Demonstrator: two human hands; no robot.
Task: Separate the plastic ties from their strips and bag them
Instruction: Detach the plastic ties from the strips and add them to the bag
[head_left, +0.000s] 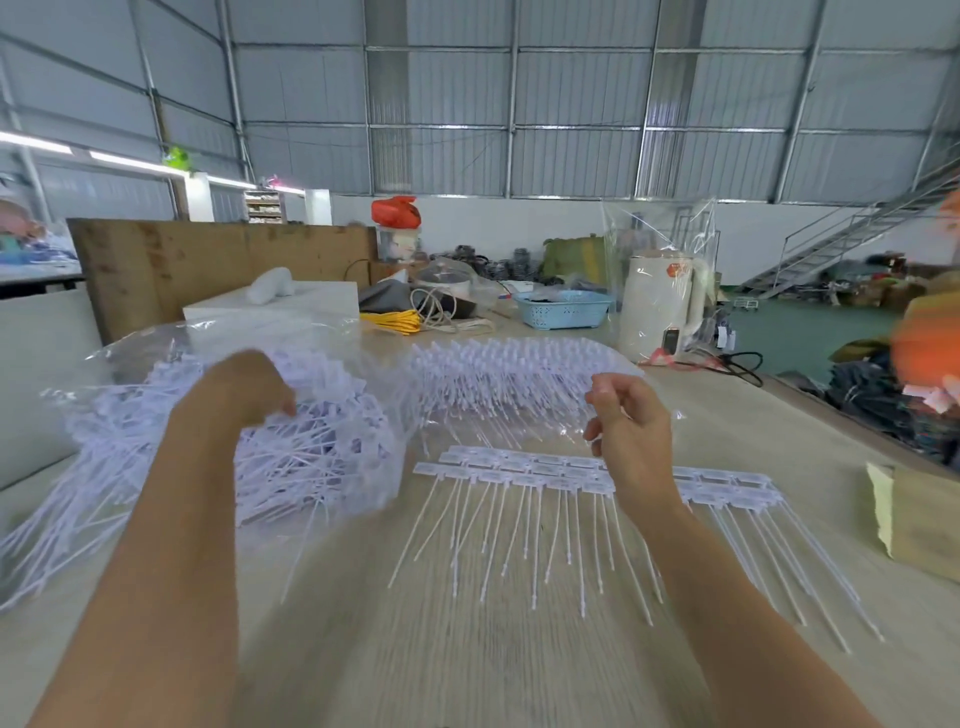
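plastic ties (291, 462) blur inside the clear bag (332, 338), hiding whether curled hands pinch anything.

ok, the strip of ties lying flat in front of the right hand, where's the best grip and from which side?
Probably the band of joined rectangular heads along the strip's far edge. It is the one connected, stiffer part, while the thin tails fan loosely toward the person and would flex or tangle. Come from above near the right hand, pinching the band's left end, which lies bare on the table.
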